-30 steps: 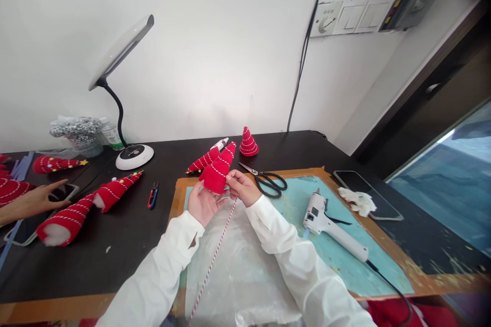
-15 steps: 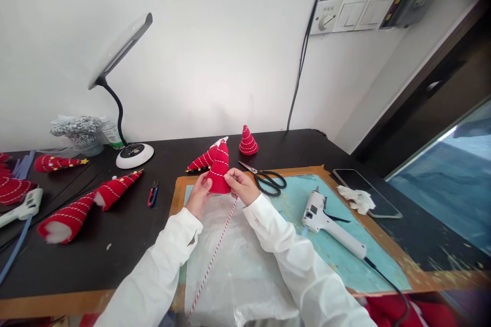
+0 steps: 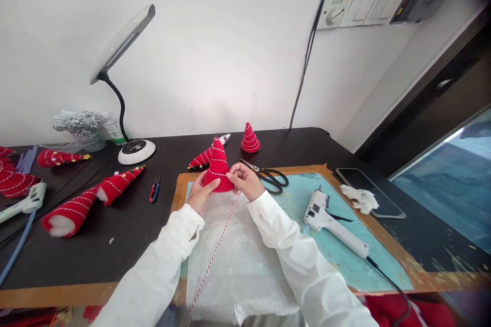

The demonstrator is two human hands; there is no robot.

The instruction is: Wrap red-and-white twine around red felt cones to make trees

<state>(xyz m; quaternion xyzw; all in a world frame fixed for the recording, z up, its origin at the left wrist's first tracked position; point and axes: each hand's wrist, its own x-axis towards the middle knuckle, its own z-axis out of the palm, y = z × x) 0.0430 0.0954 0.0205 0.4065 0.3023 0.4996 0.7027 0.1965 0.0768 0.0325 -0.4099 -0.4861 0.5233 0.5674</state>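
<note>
Both my hands hold a red felt cone [image 3: 218, 169] upright above the work surface, and red-and-white twine circles it in a spiral. My left hand [image 3: 199, 193] grips its lower left side. My right hand [image 3: 244, 181] pinches its right side near the base. A loose length of the twine [image 3: 215, 251] runs from the cone down across a crinkled plastic sheet [image 3: 238, 271]. Black-handled scissors [image 3: 270, 180] lie just right of my right hand. Behind the cone lies a red felt cone [image 3: 201, 159] with small trimmings.
A white hot glue gun [image 3: 330, 225] rests on a teal mat [image 3: 337, 214] with its cord trailing off. A small wrapped cone [image 3: 250, 139] stands behind. Left on the dark table are red cones [image 3: 71, 212], thread snips [image 3: 154, 189], a desk lamp [image 3: 134, 152] and a second glue gun [image 3: 26, 205].
The cone has swung from leaning left to upright between my hands. Another person's hand at the left has gone, and a second glue gun now lies there.
</note>
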